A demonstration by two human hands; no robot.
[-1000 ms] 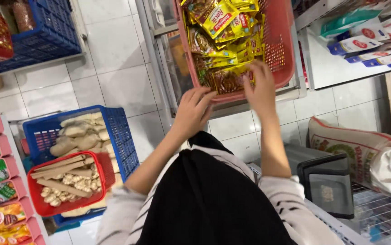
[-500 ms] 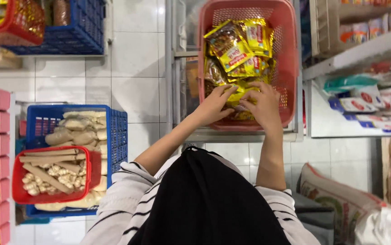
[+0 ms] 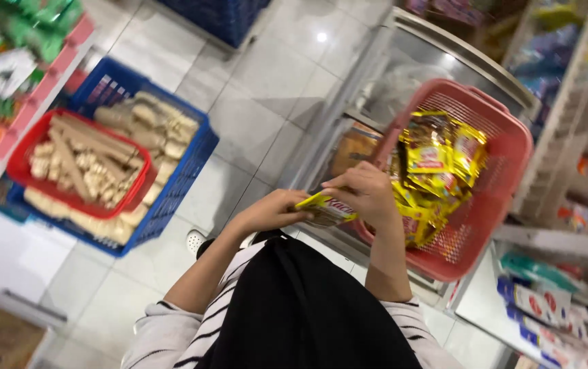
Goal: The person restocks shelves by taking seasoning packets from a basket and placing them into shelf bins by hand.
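Packet (image 3: 327, 208) at centre frame, yellow with a darker lower half, held flat between both hands just outside the 9 o'clock rim of the pink basket (image 3: 512, 154). Left hand (image 3: 273, 208) at 9 o'clock of the packet, fingers curled shut on its near end. Right hand (image 3: 366, 195) at 3 o'clock of it, fingers folded down over the far end — grip closed, thumb hidden beneath. Both forearms rising from striped sleeves (image 3: 164, 328) at 6 o'clock, either side of a black garment (image 3: 308, 314).

Pink basket tilted, resting on a grey metal ledge (image 3: 348, 130); more yellow packets (image 3: 437, 160) heaped inside, touching the right hand's knuckle side. Shelves (image 3: 567, 239) at 3 to 5 o'clock of the basket, stocked with small boxes (image 3: 533, 301) — detail blurred.

Blue crate (image 3: 191, 164) on the tiled floor (image 3: 253, 102) at 9 o'clock of the hands, well apart from them, filled with pale wrapped goods (image 3: 161, 123). Red basket (image 3: 28, 171) nested on the crate's 8 o'clock side, holding pale sticks and small pieces (image 3: 79, 164). Pink shelf edge (image 3: 41, 89) with green and mixed bags (image 3: 34, 31) at 10 o'clock. Second blue crate (image 3: 219, 17) at 12 o'clock, cut off by the frame. Light shoe (image 3: 195, 240) just below the left forearm.
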